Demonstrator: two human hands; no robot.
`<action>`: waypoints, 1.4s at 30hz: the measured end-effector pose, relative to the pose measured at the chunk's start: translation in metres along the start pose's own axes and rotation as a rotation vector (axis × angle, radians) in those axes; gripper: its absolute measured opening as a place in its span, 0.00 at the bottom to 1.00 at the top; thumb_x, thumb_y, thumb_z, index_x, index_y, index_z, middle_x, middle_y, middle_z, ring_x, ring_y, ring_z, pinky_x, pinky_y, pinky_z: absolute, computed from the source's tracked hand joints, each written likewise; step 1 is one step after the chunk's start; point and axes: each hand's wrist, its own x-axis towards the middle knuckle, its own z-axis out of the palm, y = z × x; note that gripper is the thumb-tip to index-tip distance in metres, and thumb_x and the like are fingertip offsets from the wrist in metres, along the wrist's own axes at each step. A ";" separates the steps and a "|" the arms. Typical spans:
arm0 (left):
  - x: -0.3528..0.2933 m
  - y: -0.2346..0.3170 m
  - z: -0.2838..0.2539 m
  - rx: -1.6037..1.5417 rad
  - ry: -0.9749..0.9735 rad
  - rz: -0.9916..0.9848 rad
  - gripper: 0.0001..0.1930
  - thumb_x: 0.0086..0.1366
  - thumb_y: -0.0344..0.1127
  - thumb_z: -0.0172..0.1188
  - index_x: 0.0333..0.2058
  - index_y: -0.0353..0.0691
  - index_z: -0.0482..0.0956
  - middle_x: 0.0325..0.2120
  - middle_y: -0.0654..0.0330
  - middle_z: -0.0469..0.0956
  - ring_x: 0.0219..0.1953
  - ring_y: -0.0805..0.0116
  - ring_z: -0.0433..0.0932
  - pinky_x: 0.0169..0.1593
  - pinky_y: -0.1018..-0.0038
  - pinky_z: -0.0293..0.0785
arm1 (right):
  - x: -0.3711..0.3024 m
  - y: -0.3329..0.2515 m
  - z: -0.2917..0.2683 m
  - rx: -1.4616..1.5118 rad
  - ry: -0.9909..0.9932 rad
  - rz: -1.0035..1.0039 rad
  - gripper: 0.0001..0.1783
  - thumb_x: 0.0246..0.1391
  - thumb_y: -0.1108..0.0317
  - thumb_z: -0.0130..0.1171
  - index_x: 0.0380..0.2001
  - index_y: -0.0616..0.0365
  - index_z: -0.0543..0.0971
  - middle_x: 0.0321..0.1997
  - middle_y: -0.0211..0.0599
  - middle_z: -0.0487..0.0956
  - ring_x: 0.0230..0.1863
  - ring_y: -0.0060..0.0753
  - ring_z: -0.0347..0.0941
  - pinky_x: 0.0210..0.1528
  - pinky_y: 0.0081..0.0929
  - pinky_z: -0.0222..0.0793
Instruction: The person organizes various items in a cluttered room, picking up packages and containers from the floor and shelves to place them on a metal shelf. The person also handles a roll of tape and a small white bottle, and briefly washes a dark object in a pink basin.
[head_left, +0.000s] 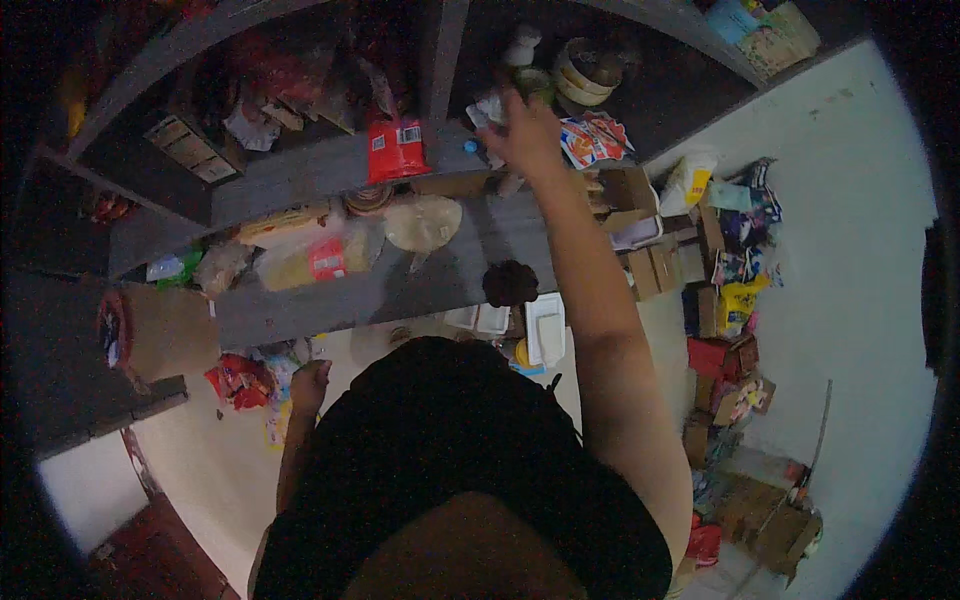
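Observation:
My right hand [530,138] reaches up into a dim upper shelf compartment, thumb and fingers apart. Its fingertips overlap a small green container [535,82]; whether they touch it I cannot tell. A small white jar [522,46] stands behind, and pale stacked bowls [588,72] sit just to the right. Beside the wrist lies a red, white and blue printed packet [597,140]. To the hand's left are a crumpled white wrapper [487,110] and a small blue cap [470,146]. My left hand [310,385] hangs low at my side, fingers curled in, with nothing visible in it.
A red packet [397,150] overhangs the upper shelf edge. On the lower shelf [300,308] lie a bagged yellowish food pack [318,258] and a round pale disc [423,222]. Cardboard boxes [655,270] and bags stack along the right wall. A red bag [240,381] lies low left.

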 end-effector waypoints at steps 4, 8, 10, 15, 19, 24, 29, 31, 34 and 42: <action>-0.011 0.061 0.011 0.089 0.040 0.177 0.11 0.59 0.40 0.53 0.32 0.39 0.79 0.28 0.51 0.77 0.31 0.52 0.76 0.34 0.64 0.71 | 0.026 0.024 0.026 0.162 0.003 -0.007 0.31 0.41 0.57 0.62 0.48 0.59 0.66 0.40 0.52 0.72 0.42 0.48 0.70 0.44 0.40 0.67; -0.006 0.114 0.013 0.104 0.097 0.267 0.10 0.59 0.40 0.53 0.32 0.40 0.79 0.30 0.52 0.77 0.32 0.53 0.75 0.35 0.64 0.71 | 0.013 0.056 0.013 0.853 0.500 0.221 0.27 0.46 0.61 0.59 0.48 0.60 0.65 0.44 0.47 0.72 0.42 0.46 0.71 0.44 0.42 0.68; 0.001 0.147 0.005 0.123 0.075 0.267 0.10 0.58 0.40 0.54 0.31 0.41 0.79 0.29 0.53 0.77 0.32 0.53 0.74 0.34 0.64 0.71 | -0.006 0.067 -0.005 1.427 0.533 0.377 0.24 0.49 0.62 0.57 0.47 0.61 0.65 0.48 0.46 0.70 0.45 0.48 0.69 0.47 0.45 0.66; 0.056 0.234 0.009 0.141 0.212 0.673 0.08 0.55 0.37 0.57 0.31 0.42 0.78 0.28 0.56 0.75 0.32 0.57 0.74 0.35 0.66 0.71 | -0.101 0.108 -0.049 2.349 0.395 0.631 0.23 0.52 0.60 0.50 0.50 0.56 0.65 0.53 0.45 0.66 0.55 0.48 0.62 0.56 0.50 0.58; 0.105 0.317 0.017 0.113 0.263 0.877 0.08 0.53 0.32 0.59 0.33 0.41 0.77 0.33 0.57 0.74 0.35 0.58 0.74 0.36 0.68 0.72 | -0.176 0.130 -0.059 2.414 0.455 0.975 0.21 0.54 0.61 0.47 0.51 0.55 0.66 0.54 0.43 0.66 0.56 0.48 0.60 0.57 0.48 0.57; 0.160 0.380 0.055 -0.111 0.380 0.677 0.15 0.52 0.35 0.60 0.39 0.39 0.74 0.39 0.52 0.73 0.40 0.54 0.73 0.41 0.65 0.71 | -0.224 0.124 -0.077 2.501 0.479 0.934 0.20 0.54 0.61 0.46 0.50 0.55 0.67 0.53 0.43 0.68 0.55 0.47 0.62 0.58 0.48 0.57; 0.196 0.403 0.064 0.171 0.418 0.572 0.21 0.52 0.33 0.60 0.46 0.40 0.70 0.39 0.50 0.73 0.40 0.52 0.73 0.41 0.65 0.71 | -0.251 0.119 -0.087 2.578 0.439 0.856 0.21 0.55 0.59 0.45 0.50 0.57 0.67 0.53 0.44 0.68 0.55 0.44 0.63 0.58 0.48 0.57; 0.206 0.398 0.061 0.218 0.348 0.580 0.22 0.51 0.32 0.61 0.47 0.40 0.70 0.38 0.49 0.74 0.37 0.53 0.74 0.39 0.67 0.71 | -0.251 0.116 -0.090 2.565 0.478 0.865 0.22 0.55 0.59 0.44 0.50 0.58 0.66 0.53 0.45 0.68 0.54 0.45 0.63 0.58 0.47 0.58; 0.191 0.400 0.058 -0.008 0.356 0.638 0.24 0.52 0.34 0.62 0.48 0.40 0.69 0.34 0.52 0.76 0.33 0.59 0.75 0.36 0.71 0.71 | -0.251 0.112 -0.095 2.571 0.503 0.911 0.22 0.55 0.59 0.43 0.51 0.58 0.66 0.53 0.46 0.67 0.54 0.46 0.64 0.56 0.46 0.60; 0.103 0.408 0.037 -1.323 -0.493 0.109 0.11 0.61 0.37 0.53 0.39 0.37 0.71 0.32 0.56 0.77 0.15 0.78 0.61 0.18 0.82 0.54 | -0.229 0.091 -0.086 2.743 0.382 0.935 0.23 0.56 0.59 0.40 0.53 0.57 0.64 0.57 0.48 0.64 0.56 0.49 0.60 0.58 0.48 0.56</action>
